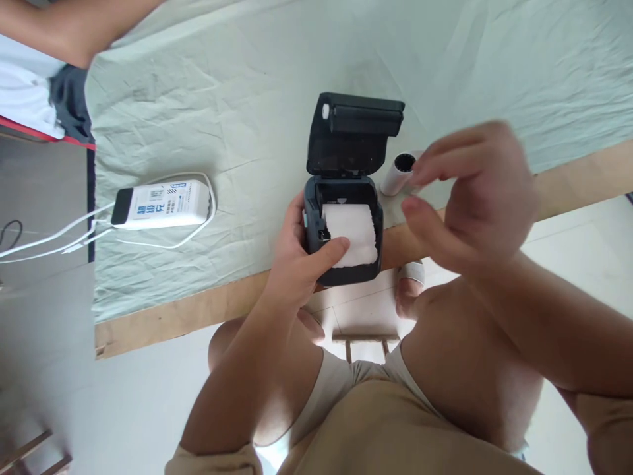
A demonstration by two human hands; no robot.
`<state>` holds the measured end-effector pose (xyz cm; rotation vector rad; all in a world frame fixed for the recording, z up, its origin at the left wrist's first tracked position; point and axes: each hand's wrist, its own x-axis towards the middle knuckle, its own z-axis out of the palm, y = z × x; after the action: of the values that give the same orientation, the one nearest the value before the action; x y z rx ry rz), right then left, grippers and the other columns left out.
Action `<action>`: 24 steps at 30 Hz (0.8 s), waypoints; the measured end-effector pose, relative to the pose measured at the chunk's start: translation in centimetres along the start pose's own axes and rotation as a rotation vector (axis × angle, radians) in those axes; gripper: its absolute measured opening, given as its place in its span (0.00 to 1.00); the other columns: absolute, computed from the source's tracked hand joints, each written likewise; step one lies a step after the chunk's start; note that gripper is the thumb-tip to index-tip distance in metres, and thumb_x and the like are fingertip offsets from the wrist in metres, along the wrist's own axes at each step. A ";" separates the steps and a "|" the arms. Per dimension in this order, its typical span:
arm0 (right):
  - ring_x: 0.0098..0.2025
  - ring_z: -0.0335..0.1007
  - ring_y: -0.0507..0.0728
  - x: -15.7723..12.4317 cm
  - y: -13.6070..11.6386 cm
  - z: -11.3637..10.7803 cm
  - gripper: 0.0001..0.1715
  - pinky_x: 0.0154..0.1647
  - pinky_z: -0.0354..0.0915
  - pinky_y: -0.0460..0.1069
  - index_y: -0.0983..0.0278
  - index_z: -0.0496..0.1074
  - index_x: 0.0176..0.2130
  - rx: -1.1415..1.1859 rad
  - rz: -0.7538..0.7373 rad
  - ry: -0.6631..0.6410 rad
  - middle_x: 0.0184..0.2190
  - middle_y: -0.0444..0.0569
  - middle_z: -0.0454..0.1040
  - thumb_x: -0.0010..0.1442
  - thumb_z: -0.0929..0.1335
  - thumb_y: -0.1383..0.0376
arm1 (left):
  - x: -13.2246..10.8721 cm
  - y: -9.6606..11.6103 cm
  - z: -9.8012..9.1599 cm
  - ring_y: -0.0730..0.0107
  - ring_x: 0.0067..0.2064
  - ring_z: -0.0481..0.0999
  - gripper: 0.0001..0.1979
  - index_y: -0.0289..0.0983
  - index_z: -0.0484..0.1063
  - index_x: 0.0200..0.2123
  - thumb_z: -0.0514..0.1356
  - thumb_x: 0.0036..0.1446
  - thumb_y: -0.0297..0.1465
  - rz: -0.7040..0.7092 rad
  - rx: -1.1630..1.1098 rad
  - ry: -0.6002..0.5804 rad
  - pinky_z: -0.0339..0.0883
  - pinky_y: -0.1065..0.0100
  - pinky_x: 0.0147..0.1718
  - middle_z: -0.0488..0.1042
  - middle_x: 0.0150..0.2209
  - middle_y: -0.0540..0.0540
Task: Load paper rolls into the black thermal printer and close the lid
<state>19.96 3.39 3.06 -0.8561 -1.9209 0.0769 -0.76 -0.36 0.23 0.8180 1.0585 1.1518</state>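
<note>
My left hand [306,257] is closed around a small dark portable printer [316,270] at the table's front edge. Its lid [346,145] is swung up, with a black roller along the far edge. Inside the compartment lies a white paper roll [359,221], and my left thumb presses on it. My right hand [475,198], blurred by motion, is raised to the right of the printer with thumb and forefinger apart; I see nothing held between them. Close to its fingertips, a white roll with a dark hollow core [395,177] stands on the cloth.
A pale green wrinkled cloth [247,119] covers the table, whose wooden edge [182,323] shows in front. A white power bank [165,204] with white cables lies at left. Another person's arm [74,26] reaches in at top left. A wooden stool [366,340] is below.
</note>
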 end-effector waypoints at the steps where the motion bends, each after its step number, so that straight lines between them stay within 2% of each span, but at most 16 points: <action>1: 0.44 0.78 0.60 0.1 0.2 -0.1 0.10 0.41 0.73 0.58 0.54 0.69 0.45 -0.032 0.048 0.020 0.42 0.48 0.78 0.65 0.69 0.67 | 0.0 0.0 0.0 0.54 0.50 0.83 0.38 0.46 0.69 0.59 0.78 0.46 0.37 0.001 0.011 0.000 0.82 0.62 0.41 0.79 0.54 0.44; 4: 0.46 0.79 0.61 0.5 0.7 -0.1 0.21 0.44 0.74 0.60 0.54 0.67 0.54 -0.078 0.140 -0.037 0.56 0.52 0.76 0.63 0.70 0.67 | 0.0 0.0 0.0 0.50 0.52 0.83 0.38 0.46 0.69 0.59 0.78 0.46 0.38 0.002 0.036 -0.010 0.82 0.60 0.43 0.80 0.54 0.43; 6: 0.45 0.79 0.61 0.8 0.8 0.0 0.26 0.45 0.74 0.60 0.53 0.64 0.59 -0.096 0.165 -0.104 0.60 0.53 0.74 0.64 0.70 0.64 | 0.0 0.0 0.0 0.49 0.53 0.83 0.38 0.45 0.70 0.58 0.78 0.45 0.37 0.008 0.028 -0.023 0.82 0.60 0.45 0.80 0.53 0.43; 9: 0.49 0.77 0.63 0.8 0.4 0.3 0.27 0.42 0.73 0.60 0.54 0.64 0.60 -0.124 0.112 -0.126 0.63 0.58 0.70 0.65 0.71 0.55 | 0.0 0.0 0.0 0.53 0.50 0.84 0.37 0.46 0.70 0.58 0.78 0.44 0.34 0.000 0.013 -0.016 0.83 0.62 0.43 0.81 0.52 0.44; 11: 0.50 0.75 0.64 0.4 -0.2 0.5 0.25 0.41 0.71 0.58 0.56 0.68 0.56 -0.125 0.011 -0.108 0.58 0.59 0.71 0.64 0.73 0.52 | 0.0 0.0 0.0 0.57 0.48 0.84 0.34 0.45 0.71 0.57 0.78 0.47 0.33 -0.001 -0.009 -0.009 0.82 0.65 0.41 0.81 0.51 0.46; 13: 0.44 0.74 0.61 -0.4 -0.6 0.8 0.17 0.40 0.68 0.57 0.55 0.72 0.51 -0.120 -0.106 -0.117 0.46 0.53 0.75 0.66 0.72 0.52 | 0.0 0.0 0.1 0.60 0.48 0.84 0.32 0.44 0.71 0.55 0.77 0.48 0.33 0.013 -0.032 -0.010 0.82 0.67 0.42 0.81 0.51 0.46; 15: 0.39 0.72 0.58 -1.2 -0.8 1.2 0.14 0.40 0.64 0.56 0.56 0.73 0.47 -0.103 -0.179 -0.165 0.38 0.47 0.77 0.69 0.70 0.50 | 0.1 0.0 0.1 0.61 0.48 0.83 0.31 0.44 0.71 0.54 0.77 0.49 0.34 0.021 -0.028 -0.001 0.81 0.67 0.43 0.81 0.51 0.46; 18: 0.43 0.74 0.59 -1.8 -0.4 1.3 0.15 0.42 0.64 0.56 0.58 0.75 0.47 -0.065 -0.169 -0.259 0.39 0.46 0.82 0.71 0.69 0.50 | 0.2 -0.1 0.1 0.59 0.50 0.82 0.32 0.44 0.71 0.54 0.78 0.47 0.36 0.019 0.000 0.013 0.81 0.66 0.44 0.80 0.51 0.46; 20: 0.46 0.75 0.59 -1.8 -0.2 1.2 0.12 0.44 0.66 0.55 0.58 0.77 0.45 -0.022 -0.158 -0.275 0.38 0.46 0.83 0.69 0.71 0.54 | 0.3 -0.1 0.1 0.58 0.51 0.82 0.34 0.44 0.70 0.54 0.78 0.46 0.37 0.022 0.012 0.010 0.81 0.65 0.45 0.80 0.52 0.45; 24: 0.44 0.77 0.57 -1.5 0.1 1.0 0.08 0.42 0.66 0.54 0.57 0.79 0.43 -0.023 -0.160 -0.293 0.36 0.44 0.83 0.69 0.72 0.57 | 0.2 0.1 0.4 0.54 0.53 0.83 0.35 0.44 0.68 0.54 0.78 0.46 0.40 -0.002 0.017 0.030 0.82 0.62 0.45 0.80 0.52 0.44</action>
<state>19.59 2.87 1.36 -0.7342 -2.2619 0.0882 -0.43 -0.10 0.36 0.8148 1.0950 1.1583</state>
